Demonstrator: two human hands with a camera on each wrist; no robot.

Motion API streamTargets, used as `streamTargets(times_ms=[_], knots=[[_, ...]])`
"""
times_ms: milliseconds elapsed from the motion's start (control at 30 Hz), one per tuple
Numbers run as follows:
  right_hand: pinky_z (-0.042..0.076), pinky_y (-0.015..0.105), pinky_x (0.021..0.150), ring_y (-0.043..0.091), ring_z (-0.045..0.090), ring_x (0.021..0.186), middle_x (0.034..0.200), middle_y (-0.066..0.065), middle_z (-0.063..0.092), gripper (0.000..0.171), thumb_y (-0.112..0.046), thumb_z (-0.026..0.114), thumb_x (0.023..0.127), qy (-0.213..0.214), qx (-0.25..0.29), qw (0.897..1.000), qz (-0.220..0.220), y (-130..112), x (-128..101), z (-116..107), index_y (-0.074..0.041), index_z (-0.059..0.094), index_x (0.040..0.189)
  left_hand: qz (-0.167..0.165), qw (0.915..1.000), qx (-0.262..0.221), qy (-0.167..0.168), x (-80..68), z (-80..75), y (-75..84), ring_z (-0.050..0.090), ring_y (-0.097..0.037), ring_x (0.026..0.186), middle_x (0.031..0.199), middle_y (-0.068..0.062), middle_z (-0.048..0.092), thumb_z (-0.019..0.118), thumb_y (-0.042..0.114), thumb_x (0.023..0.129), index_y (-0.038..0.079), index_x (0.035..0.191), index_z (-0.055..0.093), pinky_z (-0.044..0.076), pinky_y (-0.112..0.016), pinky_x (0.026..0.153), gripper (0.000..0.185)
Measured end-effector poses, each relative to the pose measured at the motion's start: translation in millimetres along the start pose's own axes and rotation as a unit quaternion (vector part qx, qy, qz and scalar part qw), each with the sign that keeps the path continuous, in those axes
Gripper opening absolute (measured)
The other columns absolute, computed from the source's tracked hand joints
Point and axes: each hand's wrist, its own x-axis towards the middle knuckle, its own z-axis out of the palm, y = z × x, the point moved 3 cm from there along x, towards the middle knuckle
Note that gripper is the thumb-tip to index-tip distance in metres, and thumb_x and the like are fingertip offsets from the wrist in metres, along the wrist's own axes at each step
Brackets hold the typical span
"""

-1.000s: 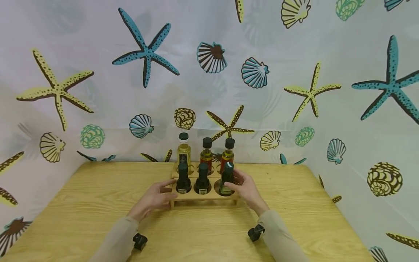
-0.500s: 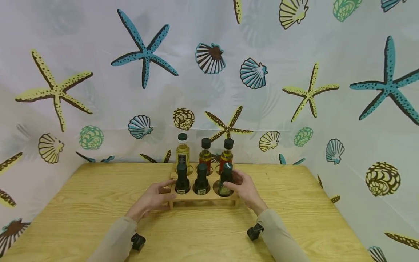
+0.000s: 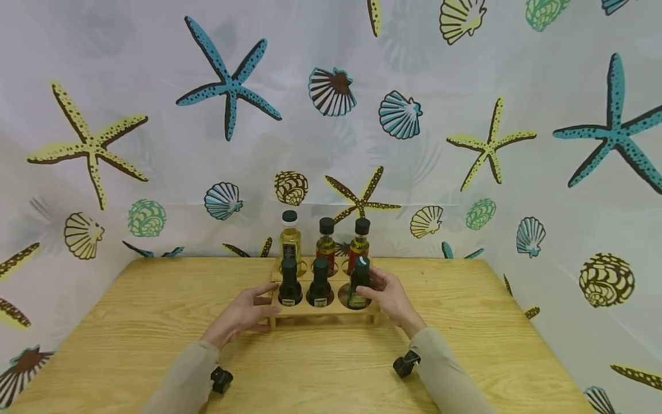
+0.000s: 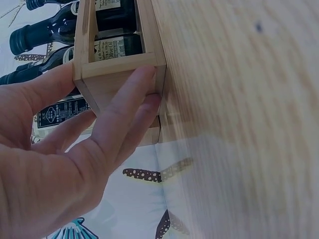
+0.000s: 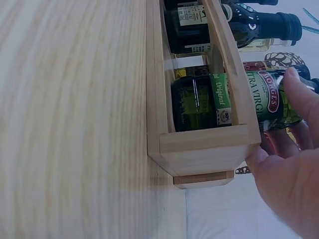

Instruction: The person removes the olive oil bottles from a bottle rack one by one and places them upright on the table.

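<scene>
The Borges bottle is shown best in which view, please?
The right wrist view: the Borges bottle looks large there, its label readable. The head view shows it small, in the rack; I can't identify it in the left wrist view.

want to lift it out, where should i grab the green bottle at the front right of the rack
Probably the upper body of the green bottle, just above the rack, from its right: the lower part sits inside the rack, and other bottles stand left and behind.
</scene>
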Motion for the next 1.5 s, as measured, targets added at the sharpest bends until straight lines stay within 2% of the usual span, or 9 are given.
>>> streamTargets(times_ms=[533,700,867,1133,1267,1500], knots=[[0.049,0.044,0.103,0.033,0.055,0.128,0.142,0.018,0.054,0.059,-0.008,0.068,0.092,-0.002,0.027,0.999,-0.016,2.4,-0.6,-5.2,-0.01,0.046,0.147,-0.003,1.0,0.002,0.0,0.2,2.2,0.3,0.052,-0.047,0.126,0.15,-0.034,0.033,0.065,0.012,0.095,0.015,0.155,0.033,0.058,-0.052,0.084,0.068],[0.048,0.047,0.104,0.034,0.054,0.129,0.141,0.018,0.055,0.058,-0.009,0.068,0.093,0.011,0.027,0.999,-0.019,2.6,-2.8,-5.7,-0.01,0.047,0.147,-0.005,0.9999,0.008,0.005,-2.5,3.6,-1.9,0.052,-0.048,0.125,0.149,-0.034,0.034,0.065,0.012,0.095,0.014,0.154,0.033,0.059,-0.051,0.082,0.067],[0.049,0.045,0.103,0.034,0.053,0.129,0.142,0.018,0.054,0.058,-0.01,0.067,0.093,0.015,0.031,0.999,-0.017,1.9,-4.2,-7.8,-0.01,0.046,0.147,-0.007,0.9999,0.007,0.007,-2.2,4.7,-2.7,0.054,-0.047,0.123,0.149,-0.034,0.035,0.065,0.012,0.094,0.015,0.154,0.035,0.059,-0.05,0.081,0.067],[0.049,0.045,0.104,0.032,0.052,0.131,0.144,0.016,0.052,0.057,-0.013,0.068,0.094,0.024,0.037,0.999,-0.027,-9.1,-3.7,-12.6,-0.01,0.046,0.147,0.002,1.0,0.005,0.003,4.3,4.4,-0.1,0.051,-0.047,0.127,0.15,-0.033,0.034,0.066,0.015,0.095,0.017,0.154,0.034,0.059,-0.049,0.083,0.068],[0.049,0.046,0.104,0.032,0.052,0.131,0.144,0.015,0.052,0.058,-0.014,0.068,0.094,0.023,0.038,0.999,-0.028,-14.9,-2.0,-12.2,-0.011,0.046,0.147,0.0,0.9999,0.01,0.008,5.2,3.4,-1.3,0.053,-0.045,0.125,0.15,-0.033,0.035,0.066,0.015,0.094,0.017,0.154,0.034,0.058,-0.049,0.084,0.068],[0.045,0.048,0.107,0.033,0.048,0.135,0.149,0.016,0.046,0.065,-0.016,0.068,0.094,0.022,0.026,0.999,-0.021,-22.9,0.7,-15.5,-0.009,0.038,0.151,-0.001,0.9999,0.01,0.011,3.9,0.6,-4.5,0.055,-0.043,0.123,0.149,-0.033,0.036,0.066,0.015,0.094,0.017,0.154,0.035,0.058,-0.049,0.085,0.068]])
